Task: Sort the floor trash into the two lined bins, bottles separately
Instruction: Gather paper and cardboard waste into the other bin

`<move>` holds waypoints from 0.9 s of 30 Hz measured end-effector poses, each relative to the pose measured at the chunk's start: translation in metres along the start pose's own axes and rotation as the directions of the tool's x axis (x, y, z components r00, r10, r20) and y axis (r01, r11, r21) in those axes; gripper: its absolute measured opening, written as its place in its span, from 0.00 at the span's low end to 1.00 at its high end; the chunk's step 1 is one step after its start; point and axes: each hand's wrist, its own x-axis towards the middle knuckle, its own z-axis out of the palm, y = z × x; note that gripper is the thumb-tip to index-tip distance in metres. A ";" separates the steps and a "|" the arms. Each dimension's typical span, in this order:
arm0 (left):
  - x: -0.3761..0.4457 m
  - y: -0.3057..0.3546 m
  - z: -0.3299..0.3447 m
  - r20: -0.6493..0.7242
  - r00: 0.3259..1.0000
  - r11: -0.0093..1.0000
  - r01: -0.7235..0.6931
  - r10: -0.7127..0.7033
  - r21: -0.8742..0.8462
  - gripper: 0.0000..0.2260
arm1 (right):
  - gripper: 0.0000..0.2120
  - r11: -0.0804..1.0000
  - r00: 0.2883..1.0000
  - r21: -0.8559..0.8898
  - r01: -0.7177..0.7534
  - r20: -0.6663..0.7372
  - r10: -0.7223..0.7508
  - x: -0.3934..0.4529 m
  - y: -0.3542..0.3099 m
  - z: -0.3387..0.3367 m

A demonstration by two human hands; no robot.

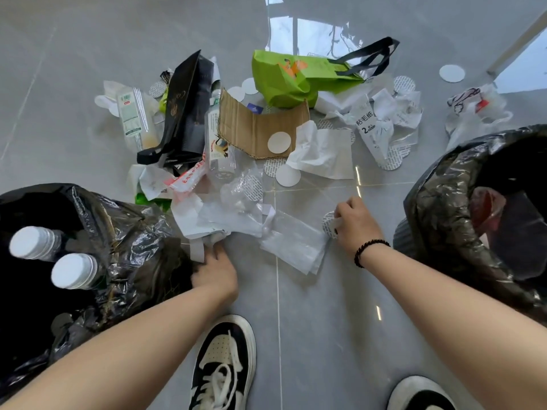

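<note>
Right hand (pixel 356 223) down at the floor (pixel 310 321), fingers curled, grip closed on a round white seal disc (pixel 329 224) with printed dots; disc sits at the thumb side, partly hidden by the fingers. Just left of that grip, touching the disc, a flat clear plastic bag (pixel 293 244) lies on the floor. Black bead bracelet (pixel 370 251) on the right wrist.

Left hand (pixel 216 273) low near the floor, fingers curled down onto a grey-white paper strip (pixel 197 250) at the edge of a crumpled white wrapper heap (pixel 207 214); whether the grip actually pinches the strip, can't tell, fingertips hidden.

Immediately left of the left grip: black-lined bin (pixel 124 232) with two white-capped bottles (pixel 74 270) standing in it. Right of the right grip, near: second black-lined bin (pixel 444 208), something reddish inside.

Beyond both grips, well apart, the floor trash: clear bottle (pixel 219 143) lying on its side, cardboard piece (pixel 254 128) with a white disc on it, black paper bag (pixel 183 110), green tote bag (pixel 290 81) with black handles, crumpled white tissue (pixel 319 152), lint-roller wrapper (pixel 370 125), more round discs scattered.

Two black-and-white sneakers (pixel 225 365) below the grips.
</note>
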 end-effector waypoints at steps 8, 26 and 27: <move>0.032 -0.022 -0.005 -0.124 0.989 0.992 -0.065 0.079 0.111 0.24 | 0.04 0.976 0.991 0.218 0.012 -0.136 0.018 -0.066 -0.003 -0.016; 0.040 -0.040 -0.027 0.010 0.916 0.887 -0.391 0.401 0.246 0.34 | 0.04 0.782 0.788 0.268 0.563 -0.458 -0.411 -0.177 -0.044 -0.073; 0.038 -0.041 -0.027 0.007 0.925 0.902 -0.372 0.380 0.219 0.36 | 0.04 0.774 0.786 0.275 0.570 -0.455 -0.418 -0.180 -0.045 -0.074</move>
